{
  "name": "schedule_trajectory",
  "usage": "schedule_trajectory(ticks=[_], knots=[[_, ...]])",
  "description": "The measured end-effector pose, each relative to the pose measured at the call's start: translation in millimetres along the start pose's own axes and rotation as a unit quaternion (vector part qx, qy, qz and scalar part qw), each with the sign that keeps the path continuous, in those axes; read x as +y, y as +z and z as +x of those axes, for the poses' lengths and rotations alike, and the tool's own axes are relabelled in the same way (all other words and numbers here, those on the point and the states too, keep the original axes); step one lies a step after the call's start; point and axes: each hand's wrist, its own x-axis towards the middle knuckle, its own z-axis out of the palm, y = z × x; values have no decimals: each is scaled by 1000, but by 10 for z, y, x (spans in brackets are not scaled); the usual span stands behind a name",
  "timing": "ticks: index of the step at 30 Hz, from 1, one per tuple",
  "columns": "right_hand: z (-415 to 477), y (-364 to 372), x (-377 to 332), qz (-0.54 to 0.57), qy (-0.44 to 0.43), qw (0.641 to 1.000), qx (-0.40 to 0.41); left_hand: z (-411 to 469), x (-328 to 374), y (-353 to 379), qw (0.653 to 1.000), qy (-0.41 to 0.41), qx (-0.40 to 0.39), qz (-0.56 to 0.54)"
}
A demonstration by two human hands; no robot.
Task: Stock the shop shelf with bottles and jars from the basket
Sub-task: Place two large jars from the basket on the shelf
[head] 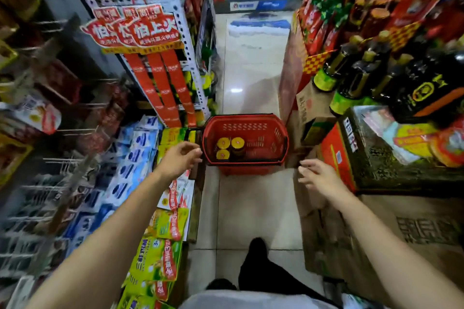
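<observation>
Red basket [251, 130]: it stood on the floor [251, 208] of the aisle, straight ahead of the person.
Jars [238, 142]: three jars with yellow lids stood upright and close together in the left part of the basket.
Left grip [179, 158]: the fingers were loosely curled and held nothing. It was just beside the left rim of the basket, and the jars were near it, just over that rim. Whether the fingertips touched the rim, I could not tell.
Right grip [319, 178]: the fingers were relaxed and a little spread, and it was empty. It was near the basket's right front corner, apart from it, and farther from the jars.
Dark bottles [351, 78]: they stood in rows at the right of the aisle, above cardboard boxes [305, 105].
Packets [130, 158]: blue and white ones filled the left side.
</observation>
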Motion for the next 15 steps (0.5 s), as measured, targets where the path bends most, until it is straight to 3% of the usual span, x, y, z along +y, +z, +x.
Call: schedule_trajectory(ticks=[6, 15], knots=[[903, 72, -442, -18, 27, 999, -41, 836, 153, 6, 999, -40, 7, -8], [2178, 494, -481, -27, 114, 991, -61, 2357, -241, 21, 990, -138, -23, 12]])
